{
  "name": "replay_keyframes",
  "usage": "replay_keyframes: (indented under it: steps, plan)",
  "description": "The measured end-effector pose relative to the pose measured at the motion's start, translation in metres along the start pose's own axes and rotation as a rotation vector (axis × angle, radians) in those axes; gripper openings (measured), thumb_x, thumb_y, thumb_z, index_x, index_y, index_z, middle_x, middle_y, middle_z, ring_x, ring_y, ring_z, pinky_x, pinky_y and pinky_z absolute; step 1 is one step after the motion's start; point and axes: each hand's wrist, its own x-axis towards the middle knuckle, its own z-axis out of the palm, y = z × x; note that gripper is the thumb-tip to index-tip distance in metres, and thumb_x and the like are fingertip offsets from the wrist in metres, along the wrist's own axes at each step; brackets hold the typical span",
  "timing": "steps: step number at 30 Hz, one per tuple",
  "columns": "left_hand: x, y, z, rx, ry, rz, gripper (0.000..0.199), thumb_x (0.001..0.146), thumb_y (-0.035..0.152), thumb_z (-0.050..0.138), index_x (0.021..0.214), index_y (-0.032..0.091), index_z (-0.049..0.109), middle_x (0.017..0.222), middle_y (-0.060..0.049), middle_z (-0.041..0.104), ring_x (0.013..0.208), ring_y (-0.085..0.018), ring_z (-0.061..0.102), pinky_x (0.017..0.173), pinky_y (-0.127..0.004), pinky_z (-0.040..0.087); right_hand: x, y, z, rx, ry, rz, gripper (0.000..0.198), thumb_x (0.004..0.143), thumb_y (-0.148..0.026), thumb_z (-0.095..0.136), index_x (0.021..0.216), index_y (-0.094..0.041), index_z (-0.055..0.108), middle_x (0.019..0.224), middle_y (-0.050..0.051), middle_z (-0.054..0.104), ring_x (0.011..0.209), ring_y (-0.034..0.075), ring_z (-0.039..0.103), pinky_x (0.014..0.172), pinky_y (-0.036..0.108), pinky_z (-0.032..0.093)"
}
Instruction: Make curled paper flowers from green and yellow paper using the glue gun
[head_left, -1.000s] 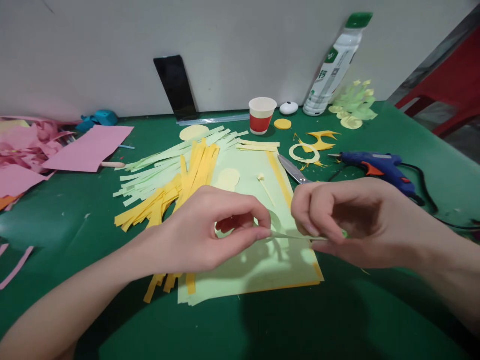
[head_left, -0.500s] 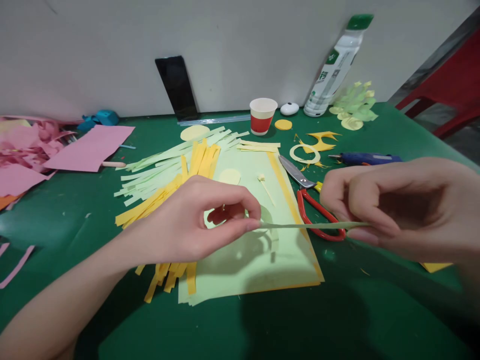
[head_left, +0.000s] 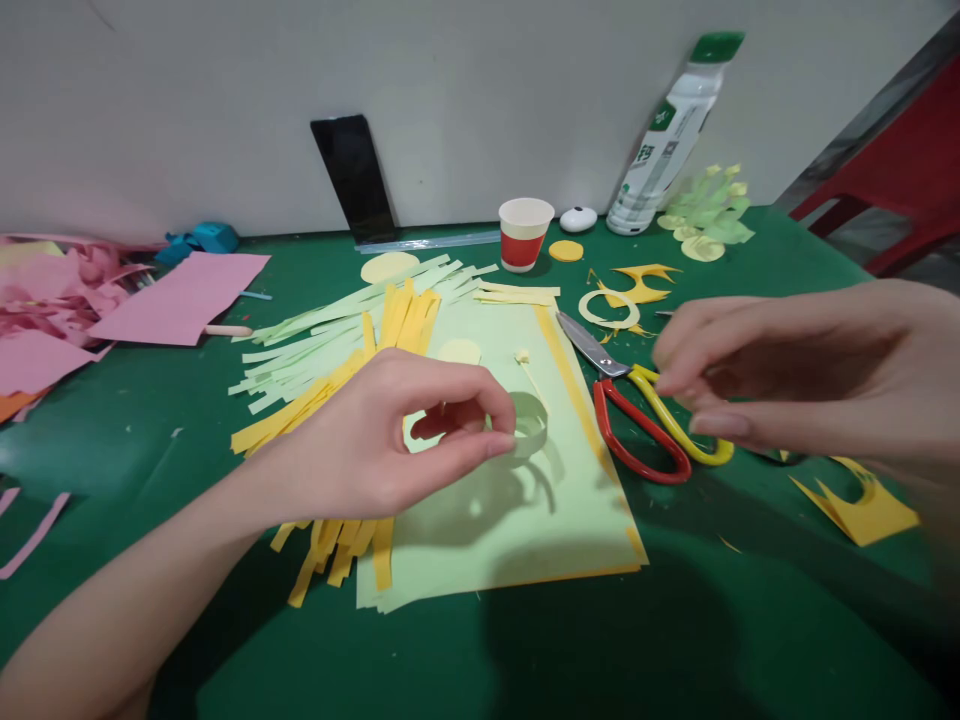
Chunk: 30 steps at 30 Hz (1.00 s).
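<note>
Between thumb and fingertips, my left hand point(head_left: 420, 430) pinches a narrow pale green paper strip point(head_left: 534, 430), whose free part curls into a loop. Below it lie pale green paper sheets point(head_left: 450, 560) with a yellow edge showing. To the right, my right hand point(head_left: 795, 380) hangs in the air, thumb and fingers apart, nothing visible in it. Scissors point(head_left: 637, 420) with one red and one yellow handle lie just left of it. A small paper flower on a thin stem point(head_left: 523, 358) rests on the sheets.
Yellow strips point(head_left: 409, 320) and pale green strips point(head_left: 300, 350) lie left of the sheets. A paper cup point(head_left: 525, 235), a bottle point(head_left: 667, 150) and a phone point(head_left: 356, 180) stand at the back. Pink paper point(head_left: 184, 295) is at left, yellow scraps point(head_left: 862, 510) at right.
My right hand has let go of the strip's end, and its fingers have parted. The strip, stretched straight before, has curled back toward my left hand, which stays in place.
</note>
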Motion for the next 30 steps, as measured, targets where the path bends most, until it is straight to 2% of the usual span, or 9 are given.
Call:
replay_keyframes:
  steps: [2,4,6,10,15,22,24,27,30]
  plan:
    - [0.000,0.000,0.001,-0.009,-0.002,0.019,0.010,0.081,0.017,0.058,0.072,0.016,0.061,0.059,0.003,0.061,0.049,-0.005,0.049,0.047,-0.015,0.038,0.003,-0.001,0.007,-0.035,-0.019,-0.027,0.009,0.077,-0.032,0.064,0.086,-0.032,0.066,0.087,-0.001,0.060,0.058,0.007,0.053,0.044,0.019,0.043]
    - [0.000,0.000,0.003,-0.025,-0.019,0.053,0.009,0.081,0.017,0.059,0.073,0.017,0.063,0.061,0.003,0.063,0.049,-0.005,0.050,0.047,-0.014,0.038,0.005,0.000,0.015,-0.101,-0.086,-0.112,0.019,0.079,-0.032,0.061,0.098,-0.035,0.062,0.099,-0.001,0.058,0.073,0.010,0.056,0.058,0.021,0.048]
    - [0.000,0.001,0.004,-0.031,-0.058,0.093,0.008,0.081,0.015,0.060,0.075,0.018,0.065,0.063,0.004,0.065,0.049,-0.004,0.050,0.048,-0.014,0.038,0.006,0.001,0.023,-0.200,-0.174,-0.213,0.025,0.079,-0.031,0.061,0.104,-0.034,0.061,0.102,-0.001,0.056,0.087,0.012,0.054,0.071,0.024,0.047]
    - [0.000,0.003,0.003,-0.021,-0.130,0.175,0.010,0.081,0.012,0.059,0.077,0.017,0.067,0.064,0.002,0.067,0.051,-0.005,0.053,0.050,-0.014,0.040,0.007,0.003,0.028,-0.343,-0.298,-0.249,0.010,0.080,-0.029,0.058,0.087,-0.027,0.064,0.094,0.002,0.050,0.084,0.012,0.049,0.073,0.026,0.043]
    - [-0.001,0.004,-0.001,-0.021,-0.161,0.185,0.013,0.082,0.013,0.057,0.078,0.019,0.067,0.065,0.001,0.067,0.053,-0.007,0.055,0.052,-0.016,0.043,0.005,0.002,0.019,-0.423,-0.253,-0.293,0.013,0.081,-0.031,0.056,0.070,-0.024,0.060,0.088,0.002,0.049,0.081,0.014,0.047,0.080,0.033,0.037]
    - [-0.001,-0.001,-0.004,0.022,-0.151,0.148,0.012,0.082,0.014,0.056,0.074,0.019,0.065,0.062,0.002,0.064,0.051,-0.006,0.052,0.050,-0.015,0.040,0.004,-0.003,0.005,-0.477,-0.167,-0.455,0.014,0.082,-0.023,0.054,0.069,-0.025,0.059,0.083,0.000,0.053,0.074,0.012,0.049,0.083,0.035,0.036]
    - [-0.001,-0.003,-0.004,0.035,-0.112,0.122,0.008,0.082,0.017,0.057,0.084,0.020,0.065,0.060,0.004,0.061,0.049,-0.005,0.049,0.048,-0.015,0.038,0.003,-0.004,0.005,-0.440,-0.146,-0.470,0.014,0.082,-0.025,0.055,0.069,-0.026,0.059,0.082,0.000,0.054,0.072,0.012,0.050,0.081,0.035,0.036]
    - [0.000,-0.005,-0.002,0.056,0.021,0.055,0.021,0.083,0.022,0.058,0.104,0.020,0.060,0.057,0.007,0.051,0.049,-0.006,0.044,0.048,-0.015,0.038,0.003,-0.004,0.009,-0.371,-0.112,-0.451,0.011,0.080,-0.027,0.059,0.069,-0.025,0.059,0.079,-0.001,0.058,0.072,0.012,0.051,0.074,0.031,0.039]
    - [0.001,-0.004,0.003,0.036,0.112,0.056,0.022,0.085,0.021,0.055,0.106,0.018,0.058,0.065,0.004,0.052,0.058,-0.007,0.047,0.053,-0.017,0.041,0.004,-0.003,0.015,-0.284,-0.110,-0.381,0.009,0.077,-0.026,0.063,0.069,-0.023,0.059,0.074,-0.003,0.061,0.071,0.010,0.053,0.074,0.028,0.041]
